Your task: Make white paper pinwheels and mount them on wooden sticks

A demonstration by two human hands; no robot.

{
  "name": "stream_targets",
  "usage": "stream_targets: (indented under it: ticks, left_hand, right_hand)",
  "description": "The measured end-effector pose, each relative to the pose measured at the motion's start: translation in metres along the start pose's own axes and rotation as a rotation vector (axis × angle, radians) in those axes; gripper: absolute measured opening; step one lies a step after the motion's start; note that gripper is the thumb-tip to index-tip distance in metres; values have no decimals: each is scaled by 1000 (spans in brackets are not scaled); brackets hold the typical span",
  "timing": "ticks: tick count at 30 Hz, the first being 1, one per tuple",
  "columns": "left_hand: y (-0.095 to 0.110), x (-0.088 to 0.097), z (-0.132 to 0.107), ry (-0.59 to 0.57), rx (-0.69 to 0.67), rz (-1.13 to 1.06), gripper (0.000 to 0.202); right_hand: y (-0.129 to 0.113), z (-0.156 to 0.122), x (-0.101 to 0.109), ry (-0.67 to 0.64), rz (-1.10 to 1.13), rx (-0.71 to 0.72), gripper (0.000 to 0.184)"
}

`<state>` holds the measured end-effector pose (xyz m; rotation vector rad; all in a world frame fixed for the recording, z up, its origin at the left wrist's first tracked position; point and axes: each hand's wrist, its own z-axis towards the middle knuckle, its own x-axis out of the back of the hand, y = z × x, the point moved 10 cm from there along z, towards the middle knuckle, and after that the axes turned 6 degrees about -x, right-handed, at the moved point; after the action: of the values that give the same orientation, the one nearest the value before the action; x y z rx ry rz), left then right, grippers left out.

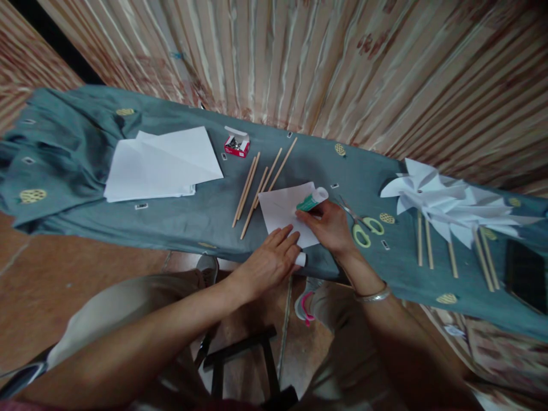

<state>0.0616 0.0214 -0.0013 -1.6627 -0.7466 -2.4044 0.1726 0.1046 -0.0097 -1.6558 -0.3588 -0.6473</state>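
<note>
My right hand (329, 227) is closed round a green and white glue stick (312, 199), its tip pointing down at a white square of paper (282, 210) on the table. My left hand (269, 260) lies on the near edge of that paper, fingers stretched over it, with a small white cap-like piece (301, 259) showing under the fingers. A silver bangle (373, 295) sits on my right wrist.
Several wooden sticks (257, 185) lie left of the paper. Green-handled scissors (363, 225) lie to the right. A stack of white sheets (160, 165) and a small red box (237, 144) are at the back left. Finished paper pinwheels (445, 205) lie far right beside a dark phone (526, 275). The grey-green cloth (77, 154) covers the table.
</note>
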Motion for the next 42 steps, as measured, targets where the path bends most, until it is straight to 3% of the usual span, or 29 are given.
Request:
stream_targets:
  ticks: [5,9,12,14,17,21,27,42]
  left_hand:
    - [-1,-3,0,-29,16,-42,25]
    - [-7,4,0,1,58,-184,26]
    - [-21,20,-1,118,154,-411,30]
    - [-39,26,-4,210,300,-617,31]
    - [-62,17,-12,299,541,-1002,35]
    - [-71,5,-14,381,676,-1317,42]
    - [-76,6,-16,427,728,-1358,41]
    - [-75,5,-18,374,730,-1337,46]
  right_hand:
    - [42,12,7,47,761,-228,16]
    - [49,14,11,-23,999,-302,15]
    - [41,7,16,-78,1043,-312,20]
    - [35,0,17,-98,1078,-317,22]
    - [23,-12,11,-172,1102,-316,25]
    - [13,-24,-5,-272,1102,-311,25]
    - [6,-28,-16,-317,1066,-254,24]
    - [0,-29,-18,-322,989,-256,26]
